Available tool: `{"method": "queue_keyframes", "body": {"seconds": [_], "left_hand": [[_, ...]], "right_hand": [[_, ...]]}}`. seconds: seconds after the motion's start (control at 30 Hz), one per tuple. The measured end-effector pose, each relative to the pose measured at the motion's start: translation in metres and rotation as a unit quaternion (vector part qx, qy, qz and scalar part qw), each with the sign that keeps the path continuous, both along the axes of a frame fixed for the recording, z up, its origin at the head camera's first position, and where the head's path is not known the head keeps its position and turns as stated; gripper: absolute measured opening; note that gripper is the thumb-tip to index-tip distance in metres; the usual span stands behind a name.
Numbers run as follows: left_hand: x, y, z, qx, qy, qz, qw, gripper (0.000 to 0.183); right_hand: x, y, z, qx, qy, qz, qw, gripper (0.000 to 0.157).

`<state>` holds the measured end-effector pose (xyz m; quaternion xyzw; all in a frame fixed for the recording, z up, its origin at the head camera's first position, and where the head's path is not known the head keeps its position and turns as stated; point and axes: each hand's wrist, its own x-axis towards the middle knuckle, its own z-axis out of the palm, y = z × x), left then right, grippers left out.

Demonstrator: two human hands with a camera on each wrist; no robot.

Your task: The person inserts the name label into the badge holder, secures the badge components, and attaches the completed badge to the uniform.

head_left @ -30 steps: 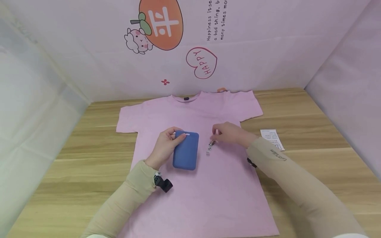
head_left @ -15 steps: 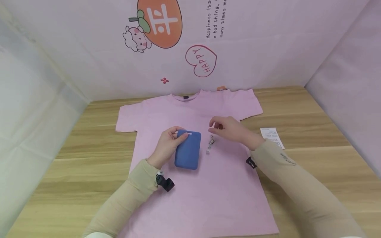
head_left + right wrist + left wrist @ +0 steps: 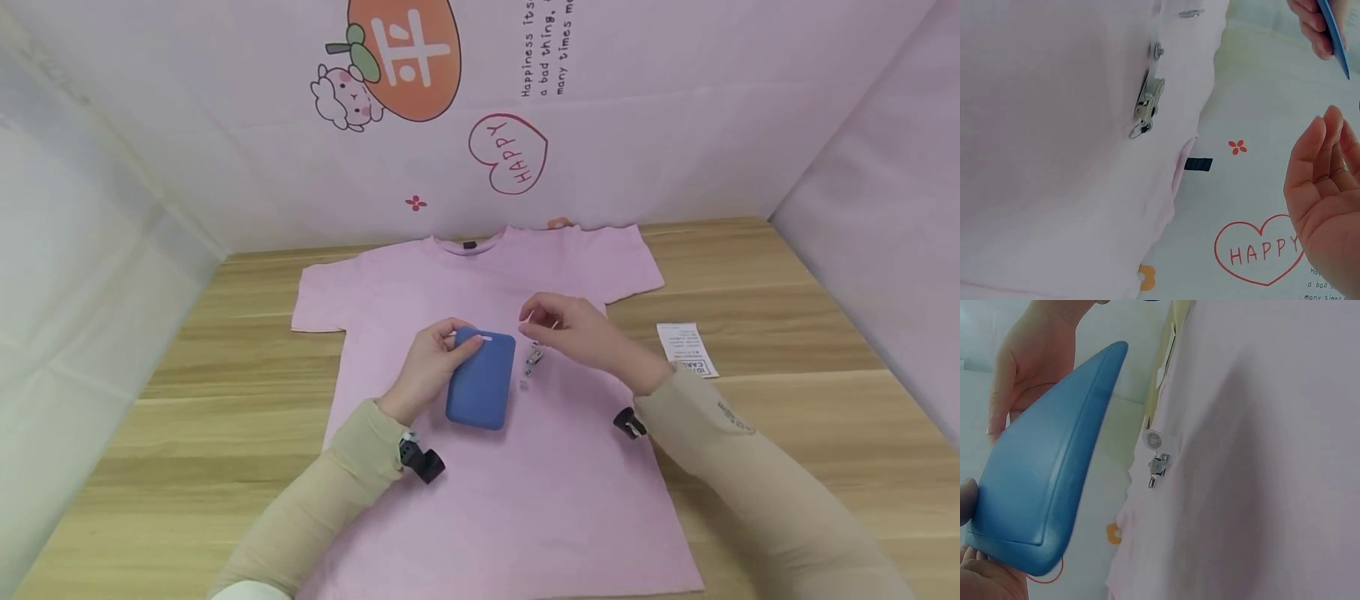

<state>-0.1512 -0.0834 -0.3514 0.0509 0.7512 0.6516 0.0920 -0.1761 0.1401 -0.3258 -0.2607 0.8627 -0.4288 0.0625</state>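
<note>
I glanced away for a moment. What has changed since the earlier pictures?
The right hand has come away from the metal clip, farther up and left in the head view. The left hand, holding the blue case, has shifted slightly right. The metal clip, pink shirt and white card lie as before.

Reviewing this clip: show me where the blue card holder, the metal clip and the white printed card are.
Blue card holder (image 3: 480,382): head view, middle of its flat face.
Metal clip (image 3: 1146,106): right wrist view, its metal body.
White printed card (image 3: 686,345): head view, its printed face.
</note>
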Motion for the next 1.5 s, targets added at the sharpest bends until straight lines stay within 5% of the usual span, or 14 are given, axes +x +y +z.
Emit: {"method": "queue_keyframes", "body": {"seconds": [0.8,1.5], "left_hand": [[0.002,0.008,0.000,0.003,0.006,-0.028,0.9996,0.018],[0.006,0.009,0.004,-0.041,0.027,-0.046,0.9977,0.019]], "right_hand": [[0.015,-0.011,-0.009,-0.042,0.015,0.026,0.999,0.011],[0.021,-0.019,-0.010,-0.053,0.038,-0.016,0.998,0.008]]}}
